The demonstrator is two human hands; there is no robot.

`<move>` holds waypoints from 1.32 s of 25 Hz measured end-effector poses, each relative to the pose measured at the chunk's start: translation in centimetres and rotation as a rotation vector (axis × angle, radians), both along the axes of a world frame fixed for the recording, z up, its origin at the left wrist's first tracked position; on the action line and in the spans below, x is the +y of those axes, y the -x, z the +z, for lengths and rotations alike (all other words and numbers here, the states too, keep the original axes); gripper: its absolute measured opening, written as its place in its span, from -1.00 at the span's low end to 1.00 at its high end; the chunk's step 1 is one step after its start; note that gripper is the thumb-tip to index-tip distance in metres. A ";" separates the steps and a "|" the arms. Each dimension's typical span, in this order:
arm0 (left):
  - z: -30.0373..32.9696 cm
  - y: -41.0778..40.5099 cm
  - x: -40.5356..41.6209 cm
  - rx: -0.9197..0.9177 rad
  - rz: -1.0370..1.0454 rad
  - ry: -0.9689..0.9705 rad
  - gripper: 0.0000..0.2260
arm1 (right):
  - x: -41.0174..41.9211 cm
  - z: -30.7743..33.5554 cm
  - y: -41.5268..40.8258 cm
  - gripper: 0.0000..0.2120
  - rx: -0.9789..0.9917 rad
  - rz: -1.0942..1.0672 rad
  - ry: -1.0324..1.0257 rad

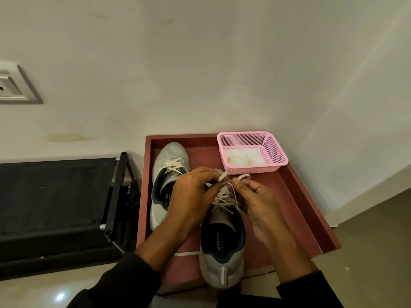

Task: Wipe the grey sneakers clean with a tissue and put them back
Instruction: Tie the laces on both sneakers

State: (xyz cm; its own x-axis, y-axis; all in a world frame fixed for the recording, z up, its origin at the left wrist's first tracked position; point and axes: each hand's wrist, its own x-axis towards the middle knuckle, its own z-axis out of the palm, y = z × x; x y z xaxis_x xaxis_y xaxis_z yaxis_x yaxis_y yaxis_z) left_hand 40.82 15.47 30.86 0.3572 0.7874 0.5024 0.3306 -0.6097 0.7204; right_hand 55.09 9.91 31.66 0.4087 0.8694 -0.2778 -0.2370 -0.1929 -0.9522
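Two grey sneakers with off-white laces lie in a reddish-brown wooden tray [311, 210]. The left sneaker [169, 174] lies flat with its toe toward the wall. The right sneaker [222, 247] is nearer me, its heel hanging over the tray's front edge. My left hand [191, 196] pinches a loop of the right sneaker's lace [223, 177]. My right hand [255, 196] pinches the other lace end beside it. Both hands hover over that shoe's tongue. White tissues [242, 157] lie in a pink mesh basket [275, 152] at the tray's far right corner.
A black rack or stand [115, 196] with a dark fabric top stands left of the tray. A white wall rises behind, with a switch plate [15, 85] at the left. Pale tiled floor lies around the tray.
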 end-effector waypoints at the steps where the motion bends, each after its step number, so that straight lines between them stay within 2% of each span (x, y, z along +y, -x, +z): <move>1: 0.0 0.6 0.2 0.056 0.013 0.025 -0.95 | -0.3 -0.5 -0.5 -0.87 -0.108 -0.031 0.043; 3: -0.1 2.0 0.6 0.298 0.050 0.063 -0.92 | -0.9 -1.2 -2.1 -0.80 -0.490 -0.055 0.195; 4: -0.1 2.7 0.6 0.447 0.067 0.092 -0.88 | -1.2 -1.2 -2.7 -0.78 -0.687 0.002 0.282; 5: 0.1 3.2 0.4 0.577 0.086 0.127 -0.86 | -1.5 -1.1 -3.0 -0.75 -0.816 0.090 0.360; 7: 0.6 3.8 0.0 0.727 0.115 0.167 -0.83 | -1.7 -1.3 -2.9 -0.70 -0.884 0.189 0.444; 8: 1.0 3.8 -0.2 0.742 0.120 0.165 -0.82 | -1.7 -1.3 -2.8 -0.73 -0.885 0.178 0.427; 9: 1.3 3.8 -0.3 0.714 0.102 0.166 -0.83 | -1.5 -1.3 -2.6 -0.76 -0.805 0.146 0.389; 10: 1.5 3.8 -0.4 0.630 0.067 0.193 -0.86 | -1.2 -1.2 -2.3 -0.79 -0.638 0.095 0.351; 12: 1.9 3.1 -0.5 0.367 -0.030 0.377 -0.89 | -1.0 -0.7 -1.5 -0.84 -0.234 0.034 0.267; 14: 1.9 1.7 -0.9 0.038 -0.078 0.640 -0.91 | -0.8 -0.2 -1.1 -0.82 -0.065 0.016 0.201; 15: 1.7 0.9 -1.2 -0.063 -0.050 0.727 -0.91 | -0.7 -0.2 -1.0 -0.81 -0.052 0.012 0.188; 16: 1.4 0.4 -1.3 -0.066 -0.019 0.747 -0.88 | -0.7 -0.3 -0.9 -0.80 -0.050 0.005 0.184; 19: 0.9 0.9 -1.1 0.294 -0.087 0.571 -0.81 | -0.7 -0.2 -1.0 -0.82 -0.070 -0.040 0.186; 21: 0.7 1.8 -0.7 0.396 -0.239 0.516 -0.81 | -0.6 -0.3 -1.1 -0.83 -0.088 -0.042 0.177; 23: 0.4 2.2 -0.6 0.349 -0.264 0.449 -0.80 | -0.5 -0.6 -1.1 -0.80 -0.124 -0.025 0.169; 26: 0.0 1.2 -1.2 0.209 -0.096 0.363 -0.92 | -0.5 -0.7 -1.1 -0.79 -0.130 -0.041 0.132; 30: 0.2 1.0 -0.9 0.064 0.058 0.579 -0.85 | -0.6 0.0 -0.6 -0.82 -0.033 0.004 -0.020; 33: 0.2 1.2 -0.7 0.075 0.145 0.559 -0.85 | -0.6 -0.6 -0.4 -0.78 -0.318 0.133 -0.041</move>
State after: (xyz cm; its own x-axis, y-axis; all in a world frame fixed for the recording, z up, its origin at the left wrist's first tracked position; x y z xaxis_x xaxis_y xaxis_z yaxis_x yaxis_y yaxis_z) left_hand 39.64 14.73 31.10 0.2443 0.9693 -0.0267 0.4453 -0.0877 0.8911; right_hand 55.49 9.35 31.09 0.3515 0.9287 -0.1186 0.0980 -0.1625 -0.9818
